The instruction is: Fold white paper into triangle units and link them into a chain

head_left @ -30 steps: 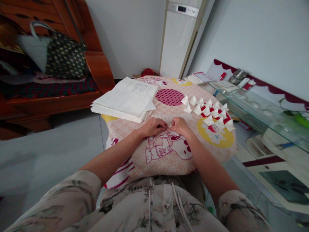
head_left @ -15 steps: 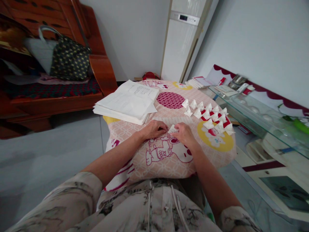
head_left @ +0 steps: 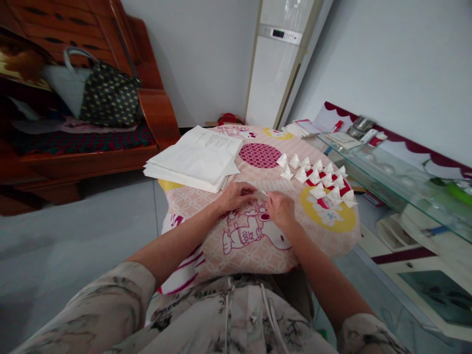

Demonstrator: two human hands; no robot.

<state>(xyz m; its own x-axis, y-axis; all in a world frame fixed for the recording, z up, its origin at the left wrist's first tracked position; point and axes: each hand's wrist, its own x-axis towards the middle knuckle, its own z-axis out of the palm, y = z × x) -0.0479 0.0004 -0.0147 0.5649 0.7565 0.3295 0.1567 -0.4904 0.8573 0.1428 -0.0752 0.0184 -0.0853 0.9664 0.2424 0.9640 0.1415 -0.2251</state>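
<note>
Pale greyish-cream shirt [head_left: 195, 327], filling the stretch below the near edge of the table [head_left: 214, 263], dark ink-like sprigs scattered across it, a small button [head_left: 253, 319] on the front strip and pale cords [head_left: 273, 319] dangling either side! Out wide, the loose left sleeve [head_left: 106, 295] and right sleeve [head_left: 365, 334] carry that same smoky print, both stopping around the elbows, leaving left hand [head_left: 236, 196] and right hand [head_left: 282, 210] bare.

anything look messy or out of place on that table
Only the paper stack looks askew: its sheets aren't squared, and a corner juts out on the right. Nothing visibly spilled. The small paper at the right hand is too hidden to judge.
</note>
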